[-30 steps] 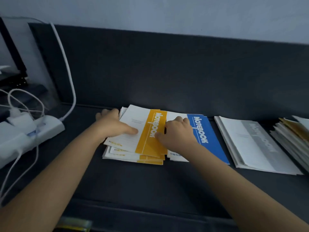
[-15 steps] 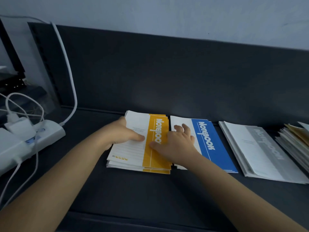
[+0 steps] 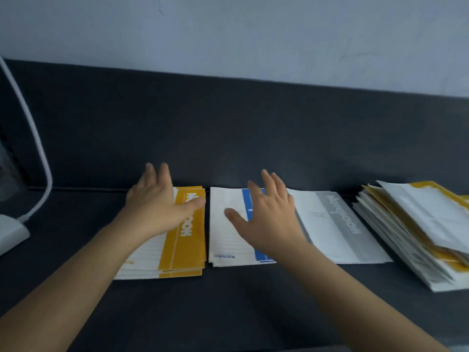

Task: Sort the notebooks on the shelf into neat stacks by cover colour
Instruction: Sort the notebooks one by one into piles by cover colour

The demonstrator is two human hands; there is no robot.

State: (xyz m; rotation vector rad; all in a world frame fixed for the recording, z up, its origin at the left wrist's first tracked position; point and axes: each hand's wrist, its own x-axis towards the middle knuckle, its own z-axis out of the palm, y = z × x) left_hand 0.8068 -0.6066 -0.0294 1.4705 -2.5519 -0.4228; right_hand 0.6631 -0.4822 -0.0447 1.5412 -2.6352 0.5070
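From the head camera, here we are over the dark shelf (image 3: 228, 301), and three piles stand in a row along its back edge. The left hand (image 3: 157, 207) is spread wide and flat over the yellow stack (image 3: 187, 240), thumb across the yellow band, holding nothing. That looks like a palm squaring the covers, though whether it presses or only hovers is hard to tell through the blur. The right hand (image 3: 269, 219) is just as wide, fingers fanned above the blue stack (image 3: 228, 237), gripping nothing either. Yellow and blue lie just beside each other with a thin gap between, edges fairly true. The grey stack (image 3: 337, 224) comes next on the right, its near corner tucked under the right wrist. Beyond it, the real work: an unsorted pile (image 3: 418, 224), fanned and slumping, yellow and white covers mixed, near the frame edge. My read is that sorting is partway along, and the right hand is the one placed to reach that heap. Off to the left, a white cable (image 3: 38, 148) climbs the back panel (image 3: 228, 123) from a white block (image 3: 10, 232), well apart from the stacks. Nothing blocks the path right except the grey stack itself, which a sweeping wrist could nudge askew.
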